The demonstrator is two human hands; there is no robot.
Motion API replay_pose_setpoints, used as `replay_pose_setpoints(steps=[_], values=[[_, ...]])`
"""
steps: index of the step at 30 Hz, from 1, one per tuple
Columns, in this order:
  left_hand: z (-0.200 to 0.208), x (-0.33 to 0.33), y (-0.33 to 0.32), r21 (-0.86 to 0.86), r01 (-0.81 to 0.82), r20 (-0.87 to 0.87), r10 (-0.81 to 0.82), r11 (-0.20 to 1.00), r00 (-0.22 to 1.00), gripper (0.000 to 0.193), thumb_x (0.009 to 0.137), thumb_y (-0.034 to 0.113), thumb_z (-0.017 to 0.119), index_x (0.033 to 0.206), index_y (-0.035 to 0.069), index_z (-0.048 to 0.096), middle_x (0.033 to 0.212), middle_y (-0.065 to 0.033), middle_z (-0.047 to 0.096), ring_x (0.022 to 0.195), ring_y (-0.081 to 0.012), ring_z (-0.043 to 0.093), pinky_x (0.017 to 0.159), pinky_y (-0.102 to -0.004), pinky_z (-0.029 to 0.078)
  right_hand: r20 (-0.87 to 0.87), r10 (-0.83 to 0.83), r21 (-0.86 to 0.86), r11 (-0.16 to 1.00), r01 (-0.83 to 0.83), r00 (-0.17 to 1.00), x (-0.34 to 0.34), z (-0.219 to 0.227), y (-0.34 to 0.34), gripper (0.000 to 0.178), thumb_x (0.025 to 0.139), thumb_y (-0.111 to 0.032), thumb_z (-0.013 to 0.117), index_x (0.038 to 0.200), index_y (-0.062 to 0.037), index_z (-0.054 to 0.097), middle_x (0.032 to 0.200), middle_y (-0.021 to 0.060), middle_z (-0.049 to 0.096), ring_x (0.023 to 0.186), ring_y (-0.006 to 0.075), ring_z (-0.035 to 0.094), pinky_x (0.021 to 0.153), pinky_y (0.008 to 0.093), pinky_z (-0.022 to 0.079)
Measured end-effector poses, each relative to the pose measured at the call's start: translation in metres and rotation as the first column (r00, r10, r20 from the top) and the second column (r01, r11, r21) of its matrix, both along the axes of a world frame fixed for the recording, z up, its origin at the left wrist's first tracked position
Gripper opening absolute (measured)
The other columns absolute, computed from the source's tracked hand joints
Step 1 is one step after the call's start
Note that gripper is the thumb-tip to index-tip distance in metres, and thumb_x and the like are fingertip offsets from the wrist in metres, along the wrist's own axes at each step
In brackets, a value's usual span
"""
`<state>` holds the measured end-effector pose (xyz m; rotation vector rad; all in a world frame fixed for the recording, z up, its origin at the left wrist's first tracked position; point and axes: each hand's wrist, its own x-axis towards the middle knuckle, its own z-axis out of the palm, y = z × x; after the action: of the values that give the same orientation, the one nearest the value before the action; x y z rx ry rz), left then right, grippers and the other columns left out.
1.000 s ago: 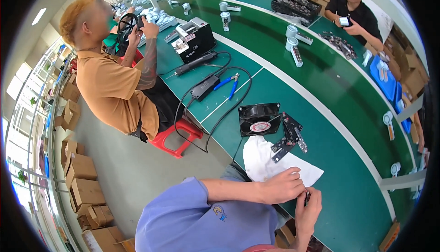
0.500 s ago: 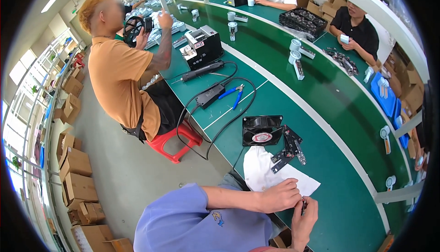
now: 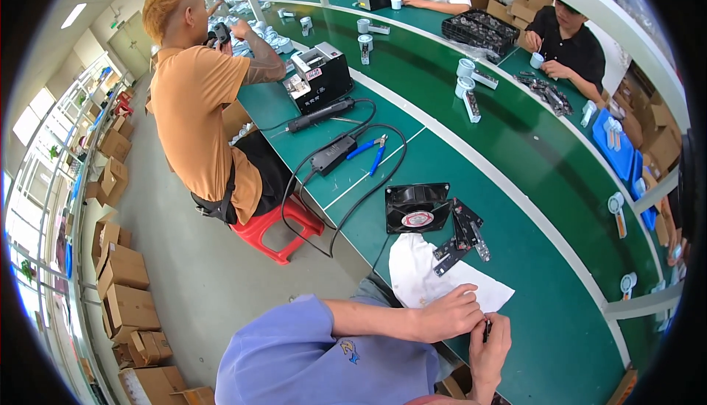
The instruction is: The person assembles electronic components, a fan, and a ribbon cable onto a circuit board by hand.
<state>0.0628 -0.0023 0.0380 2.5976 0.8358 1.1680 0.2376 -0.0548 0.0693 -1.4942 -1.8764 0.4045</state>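
Over the near edge of the green table, my two hands are close together. In my right hand (image 3: 491, 350) is a small dark piece (image 3: 487, 329), gripped between thumb and fingers; its kind is too hidden to tell. My left hand (image 3: 451, 314) is closed just above it, fingertips pinched, and what they hold, if anything, cannot be made out. A white cloth (image 3: 412, 269) lies under and beyond my left hand. Several black circuit boards (image 3: 464, 232) lie in a loose pile on the cloth's far edge, beside a black square fan (image 3: 417, 208).
Farther along the green table (image 3: 545, 317) lie blue-handled cutters (image 3: 376, 158), an electric screwdriver (image 3: 320, 115) with looping cable, and a black box machine (image 3: 319, 77). A conveyor (image 3: 515, 155) carries light-blue handheld devices (image 3: 467, 98). A co-worker (image 3: 202, 110) sits on a red stool (image 3: 276, 236); others work opposite.
My hands stay nearly in place with the dark piece. The seated co-worker on the left has turned and lowered the black object. Across the conveyor, the dark-shirted co-worker's hands have moved apart.
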Motion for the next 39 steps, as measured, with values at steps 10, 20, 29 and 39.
replay_pose_setpoints(steps=[10, 20, 29, 39], values=[[0.009, 0.012, -0.01, -0.033, -0.099, 0.117, 0.103, 0.994, 0.988, 0.011, 0.084, 0.014, 0.074, 0.089, 0.008, 0.066, 0.083, -0.0037, 0.057, 0.086, -0.0243, 0.06, 0.114, -0.052, 0.046, -0.037, -0.096, 0.01, 0.995, 0.097, 0.995, 0.002, 0.006, -0.015, 0.015, 0.093, 0.005, 0.068, 0.106, 0.0023, 0.063, 0.094, 0.0176, 0.062, 0.08, 0.0346, 0.061, 0.07, 0.0429, 0.051], [0.016, -0.004, 0.006, -0.143, -0.052, 0.155, 0.074, 0.988, 0.985, 0.021, 0.08, 0.0, 0.081, 0.097, 0.008, 0.071, 0.089, -0.0049, 0.07, 0.088, -0.0244, 0.069, 0.1, -0.049, 0.053, -0.148, -0.011, 0.089, 0.996, 0.025, 0.989, -0.009, 0.001, 0.008, 0.028, 0.089, 0.005, 0.076, 0.114, 0.0011, 0.064, 0.098, 0.0155, 0.065, 0.078, 0.03, 0.068, 0.065, 0.0393, 0.056], [0.006, -0.002, 0.007, -0.18, 0.056, 0.182, -0.022, 0.982, 0.983, 0.025, 0.078, -0.001, 0.081, 0.099, 0.004, 0.07, 0.09, -0.0061, 0.07, 0.09, -0.0274, 0.068, 0.098, -0.0491, 0.055, -0.161, -0.048, 0.075, 0.995, 0.061, 0.986, -0.005, -0.008, 0.0, 0.029, 0.087, 0.006, 0.076, 0.113, 0.0018, 0.064, 0.099, 0.0146, 0.066, 0.08, 0.0302, 0.068, 0.066, 0.0394, 0.056], [0.007, 0.0, 0.006, -0.105, 0.075, 0.145, -0.059, 0.992, 0.988, 0.024, 0.078, -0.001, 0.081, 0.099, 0.001, 0.07, 0.091, -0.0091, 0.069, 0.092, -0.0299, 0.066, 0.097, -0.0492, 0.056, -0.107, 0.01, 0.121, 0.993, 0.003, 0.994, -0.001, -0.007, 0.001, 0.034, 0.083, 0.009, 0.076, 0.114, 0.0035, 0.064, 0.098, 0.0146, 0.065, 0.081, 0.0319, 0.068, 0.068, 0.0407, 0.057]])
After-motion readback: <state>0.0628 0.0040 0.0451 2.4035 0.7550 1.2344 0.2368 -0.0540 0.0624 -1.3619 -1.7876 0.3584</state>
